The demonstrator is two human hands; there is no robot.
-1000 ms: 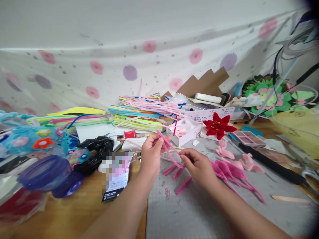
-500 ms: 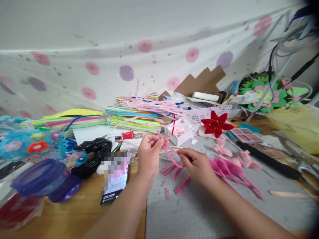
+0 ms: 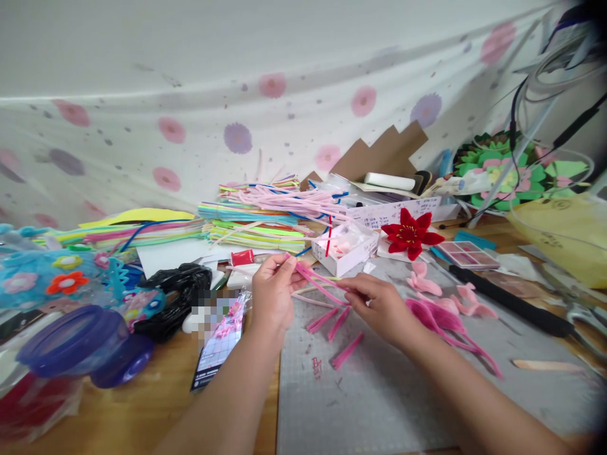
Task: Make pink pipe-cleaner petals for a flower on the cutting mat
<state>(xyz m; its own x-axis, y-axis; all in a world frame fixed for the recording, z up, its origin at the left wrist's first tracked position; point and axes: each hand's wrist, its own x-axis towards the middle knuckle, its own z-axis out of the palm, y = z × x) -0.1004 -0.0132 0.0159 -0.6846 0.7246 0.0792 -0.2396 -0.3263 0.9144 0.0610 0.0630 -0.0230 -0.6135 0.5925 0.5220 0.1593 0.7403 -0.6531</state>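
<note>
Pink fuzzy stems [image 3: 318, 281] stretch between my two hands above the grey mat [image 3: 360, 404]. My left hand [image 3: 275, 287] pinches their left end between thumb and fingers. At their right end, the fingers of my right hand [image 3: 372, 303] close on the strands. Short pink bundles [image 3: 348, 351] lie on the mat below my hands. Beyond my right wrist rest looped magenta pieces [image 3: 439, 319], partly hidden by the forearm. Pale pink curled pieces [image 3: 423, 279] sit farther back, near a red flower [image 3: 412, 234].
Coloured stems [image 3: 256, 234] are piled at the back beside a white box [image 3: 351, 249]. Left stand a purple container [image 3: 76, 341], a black bag [image 3: 177, 291] and a phone [image 3: 220, 347]. A black-handled tool [image 3: 512, 302] and scissors [image 3: 588, 322] lie right.
My left hand has moved left and slightly down, and the pink stems now run straighter between my hands. My right hand has shifted only slightly.
</note>
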